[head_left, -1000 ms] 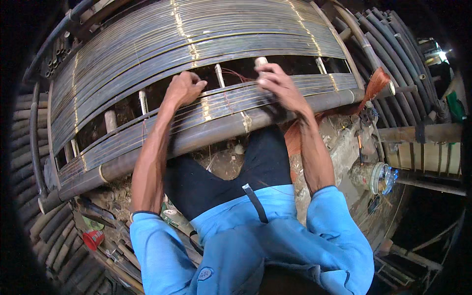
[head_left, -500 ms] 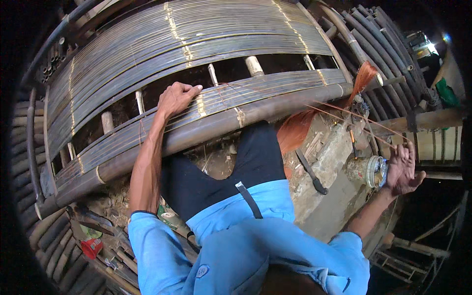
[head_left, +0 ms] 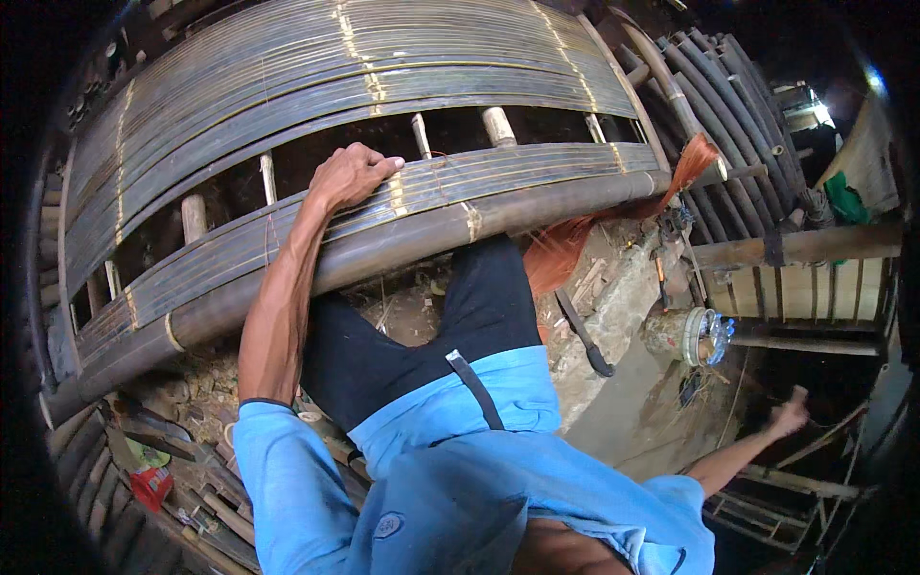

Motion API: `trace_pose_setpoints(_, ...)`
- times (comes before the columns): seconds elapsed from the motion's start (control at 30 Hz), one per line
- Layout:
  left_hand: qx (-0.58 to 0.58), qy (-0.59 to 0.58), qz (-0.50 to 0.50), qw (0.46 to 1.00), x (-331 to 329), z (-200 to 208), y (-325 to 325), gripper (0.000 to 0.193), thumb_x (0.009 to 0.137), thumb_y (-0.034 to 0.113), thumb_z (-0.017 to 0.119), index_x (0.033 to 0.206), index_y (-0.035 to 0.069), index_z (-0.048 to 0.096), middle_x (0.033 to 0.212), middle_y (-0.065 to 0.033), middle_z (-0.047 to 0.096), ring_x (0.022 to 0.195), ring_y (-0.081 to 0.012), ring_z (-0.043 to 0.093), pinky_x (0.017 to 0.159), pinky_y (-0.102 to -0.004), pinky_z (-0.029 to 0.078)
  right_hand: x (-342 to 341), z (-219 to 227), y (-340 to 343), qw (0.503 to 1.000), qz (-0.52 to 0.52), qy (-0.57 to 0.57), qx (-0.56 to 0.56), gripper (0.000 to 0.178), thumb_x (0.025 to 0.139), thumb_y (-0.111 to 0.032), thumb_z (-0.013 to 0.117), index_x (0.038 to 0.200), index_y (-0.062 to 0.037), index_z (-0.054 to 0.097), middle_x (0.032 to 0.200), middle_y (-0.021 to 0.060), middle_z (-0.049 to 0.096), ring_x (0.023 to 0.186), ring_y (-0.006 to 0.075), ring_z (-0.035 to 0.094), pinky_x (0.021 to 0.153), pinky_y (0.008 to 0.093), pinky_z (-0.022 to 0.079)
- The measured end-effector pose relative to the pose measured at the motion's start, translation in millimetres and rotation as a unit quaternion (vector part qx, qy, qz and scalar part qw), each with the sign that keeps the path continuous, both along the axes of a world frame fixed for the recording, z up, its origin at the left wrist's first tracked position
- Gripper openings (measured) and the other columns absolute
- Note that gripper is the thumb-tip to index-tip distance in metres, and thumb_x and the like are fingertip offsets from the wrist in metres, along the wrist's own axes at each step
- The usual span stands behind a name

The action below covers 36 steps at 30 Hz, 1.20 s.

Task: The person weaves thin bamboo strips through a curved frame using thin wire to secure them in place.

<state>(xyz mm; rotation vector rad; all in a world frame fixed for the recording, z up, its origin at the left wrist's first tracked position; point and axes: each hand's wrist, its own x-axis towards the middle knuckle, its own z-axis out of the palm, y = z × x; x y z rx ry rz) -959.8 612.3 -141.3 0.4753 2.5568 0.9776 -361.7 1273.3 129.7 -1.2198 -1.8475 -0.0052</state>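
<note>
Your left hand (head_left: 353, 178) and right hand (head_left: 790, 414) are well apart. Your left rests curled at the upper edge of the narrow slatted band (head_left: 537, 171), touching it; you cannot tell from this view whether its fingers grip. Your right is stretched far out to its own side and looks blurred, so whether it holds anything cannot be told. The band runs beneath your left hand and on to both sides of it, well away from your right. A thick dark pole (head_left: 374, 247) lies just nearer you than your left hand, while a wide slatted panel (head_left: 240, 125) lies beyond it. Between your hands are orange-red fibre (head_left: 561, 257), a knife (head_left: 581, 332) and a cylindrical container (head_left: 673, 335), the last nearest your right.
</note>
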Motion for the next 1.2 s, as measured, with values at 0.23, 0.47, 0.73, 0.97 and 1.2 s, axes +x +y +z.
trace_pose_setpoints(0.23,-0.101,-0.015,-0.033,0.994,-4,25,-2,0.045,0.091,0.054,0.062,0.103,0.015,0.08,0.099,-0.0196,0.075,0.097,-0.0389,0.072,0.091,-0.0492,0.054,-214,-200,-112,0.789,0.26,-0.534,-0.155,0.046,0.086,-0.037,0.078,0.112,-0.0013,0.07,0.101,0.0215,0.074,0.089,0.0361,0.071,0.079,0.0428,0.055)
trace_pose_setpoints(0.47,-0.024,-0.063,0.037,0.997,1,8,-1,0.049,0.086,0.056,0.068,0.102,0.011,0.081,0.096,-0.0214,0.076,0.095,-0.0385,0.073,0.09,-0.0492,0.054,-482,-220,-385,0.79,0.597,-0.13,-0.053,0.04,0.087,-0.029,0.078,0.108,0.0033,0.067,0.112,0.0214,0.064,0.107,0.0359,0.061,0.096,0.0427,0.049)
trace_pose_setpoints(0.73,-0.017,-0.067,0.041,0.997,-3,3,-5,0.051,0.085,0.055,0.071,0.091,0.005,0.08,0.086,-0.0216,0.075,0.085,-0.034,0.074,0.081,-0.0468,0.055,-489,-248,-440,0.653,0.677,-0.108,-0.322,0.034,0.095,-0.026,0.07,0.087,0.0069,0.069,0.113,0.019,0.058,0.112,0.0269,0.053,0.094,0.0394,0.045)
trace_pose_setpoints(0.97,-0.022,-0.088,0.047,0.995,1,16,0,0.053,0.086,0.057,0.068,0.1,0.007,0.08,0.099,-0.0213,0.075,0.097,-0.0389,0.072,0.088,-0.0489,0.054,-520,-240,-452,0.384,0.739,0.161,-0.529,0.043,0.109,-0.031,0.046,0.091,0.0024,0.067,0.1,0.0173,0.071,0.085,0.0225,0.064,0.098,0.039,0.048)
trace_pose_setpoints(1.2,-0.032,-0.069,0.054,0.996,-2,17,-2,0.051,0.086,0.055,0.068,0.096,0.006,0.08,0.096,-0.0206,0.075,0.093,-0.0384,0.073,0.085,-0.0477,0.055,-470,-232,-507,0.562,0.754,-0.06,-0.334,0.041,0.106,-0.025,0.054,0.074,-0.0019,0.062,0.069,0.0037,0.057,0.07,0.0168,0.055,0.074,0.0329,0.044)
